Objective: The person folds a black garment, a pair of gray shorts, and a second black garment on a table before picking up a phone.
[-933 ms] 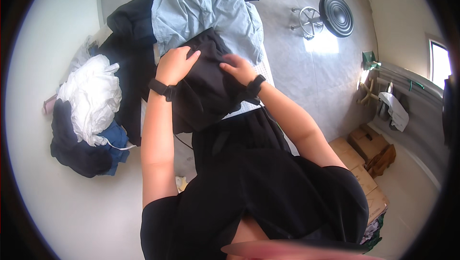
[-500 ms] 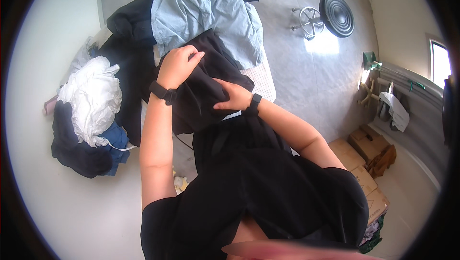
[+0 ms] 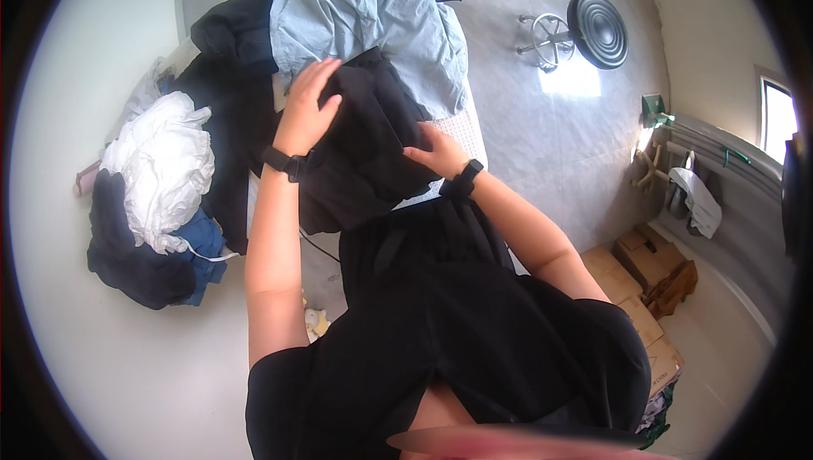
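Garment: black cloth (image 3: pixel 364 163), bunched on the narrow table edge (image 3: pixel 461 125), just below a pale blue shirt (image 3: pixel 364 19).
Left hand (image 3: pixel 306 108): lay flat on the upper fold, fingers together, pressing rather than gripping.
Right hand (image 3: pixel 436 151): rested on the right edge of the same cloth, fingers slightly curled; whether pinching a hem, cannot tell.
Wrists: dark band on each.
Surroundings: white bundle (image 3: pixel 165 168) and dark clothes (image 3: pixel 135 261) heaped to the left; stool (image 3: pixel 550 36) well apart on the floor.
Advice, as a judgement: best held down with the flat palm while smoothing outward along the fold, keeping edges aligned and clear of the blue shirt.
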Demonstrator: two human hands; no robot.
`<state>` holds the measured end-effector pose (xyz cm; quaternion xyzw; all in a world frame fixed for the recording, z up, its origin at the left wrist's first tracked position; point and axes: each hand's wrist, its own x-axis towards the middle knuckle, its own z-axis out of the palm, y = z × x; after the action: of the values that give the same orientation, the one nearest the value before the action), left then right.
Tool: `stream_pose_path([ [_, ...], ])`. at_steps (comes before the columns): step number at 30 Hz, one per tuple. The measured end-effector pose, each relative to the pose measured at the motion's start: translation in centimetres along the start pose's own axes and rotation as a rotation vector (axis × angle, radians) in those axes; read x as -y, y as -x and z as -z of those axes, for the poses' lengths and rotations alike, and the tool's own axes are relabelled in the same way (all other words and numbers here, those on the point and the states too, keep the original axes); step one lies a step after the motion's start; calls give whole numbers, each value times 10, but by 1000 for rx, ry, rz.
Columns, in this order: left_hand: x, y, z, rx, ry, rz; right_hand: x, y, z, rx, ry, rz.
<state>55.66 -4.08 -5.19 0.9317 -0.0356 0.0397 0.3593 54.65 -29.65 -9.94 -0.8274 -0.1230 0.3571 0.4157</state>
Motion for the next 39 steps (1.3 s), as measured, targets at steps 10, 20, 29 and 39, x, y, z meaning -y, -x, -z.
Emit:
stream_pose_path([
  [10,6,47,-2,-347,36,249,-15,-37,19,246,-345,-83],
  [20,56,174,-26,-749,473,906,33,-85,12,-61,-4,-1],
  [29,34,145,-43,-515,-20,929,29,-100,2,227,-451,19],
  [39,58,133,-39,-659,1480,676,7,-99,14,260,-1115,-221],
])
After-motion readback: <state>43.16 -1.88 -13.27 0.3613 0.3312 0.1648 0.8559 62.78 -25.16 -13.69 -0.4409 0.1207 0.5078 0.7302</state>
